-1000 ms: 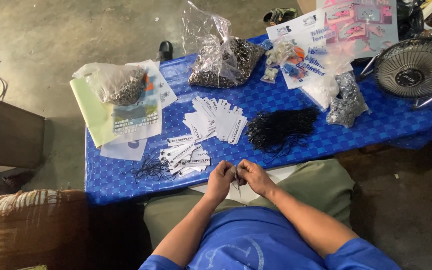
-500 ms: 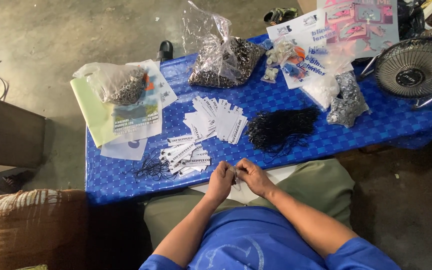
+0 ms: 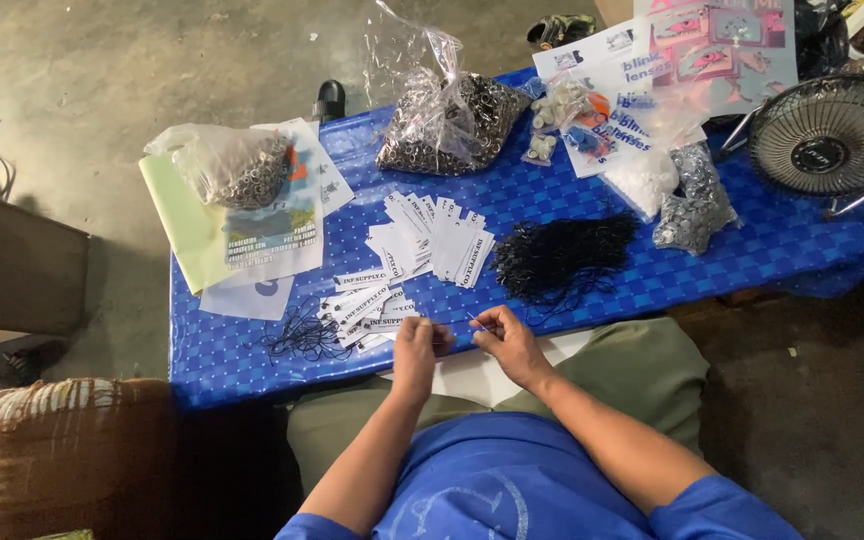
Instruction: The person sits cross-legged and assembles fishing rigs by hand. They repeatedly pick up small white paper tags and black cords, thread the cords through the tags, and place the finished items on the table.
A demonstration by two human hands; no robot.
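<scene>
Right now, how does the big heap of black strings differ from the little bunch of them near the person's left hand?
The big heap of black strings is thick and dense; the little bunch is thin and loose, with the blue table cover showing through. The big heap lies right of the fanned white tags, nearer the right hand; the little bunch lies left of the left hand. Both are black and rest on the cover.

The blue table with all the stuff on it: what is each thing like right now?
Left hand: grip pinched shut on a white paper tag.
Right hand: pinching something thin; unclear what.
Clear plastic bag of dark metal rings: knotted closed.
Black string pile: loose, tangled.
White paper tags: fanned out flat.
Small round fan: tilted; spinning unclear.
</scene>
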